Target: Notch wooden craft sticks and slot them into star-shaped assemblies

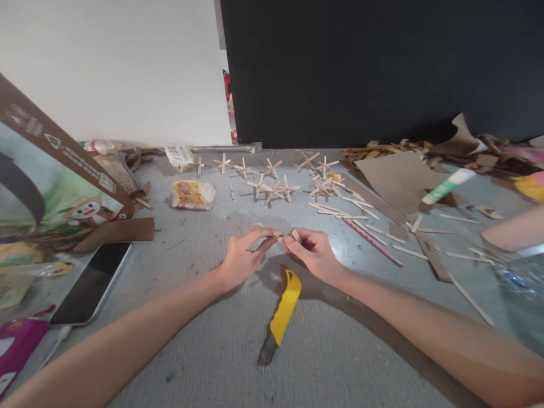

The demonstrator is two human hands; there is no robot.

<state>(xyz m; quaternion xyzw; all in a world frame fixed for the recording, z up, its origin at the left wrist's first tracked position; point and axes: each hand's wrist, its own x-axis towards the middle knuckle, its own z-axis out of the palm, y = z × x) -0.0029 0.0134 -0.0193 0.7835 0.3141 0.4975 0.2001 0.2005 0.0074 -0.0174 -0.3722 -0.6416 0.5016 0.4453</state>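
Note:
My left hand [243, 254] and my right hand [315, 254] meet over the middle of the table, both closed in a pinch. Between their fingertips is a small piece of wooden craft stick [277, 235], mostly hidden by the fingers. Just below the hands lies a yellow utility knife [285, 309], its dark blade end toward me. Beyond them stand several star-like figures of crossed craft sticks [275, 191]. Loose craft sticks [329, 209] lie right of these, near a red pencil [372, 242].
A phone [91, 283] on a cable and a printed cardboard box [63, 164] are at left. A snack packet [193, 195] lies further back. At right are cardboard [397, 178], a green-and-white glue tube [449, 186], a plastic bag [521, 283] and another person's arm [514, 231].

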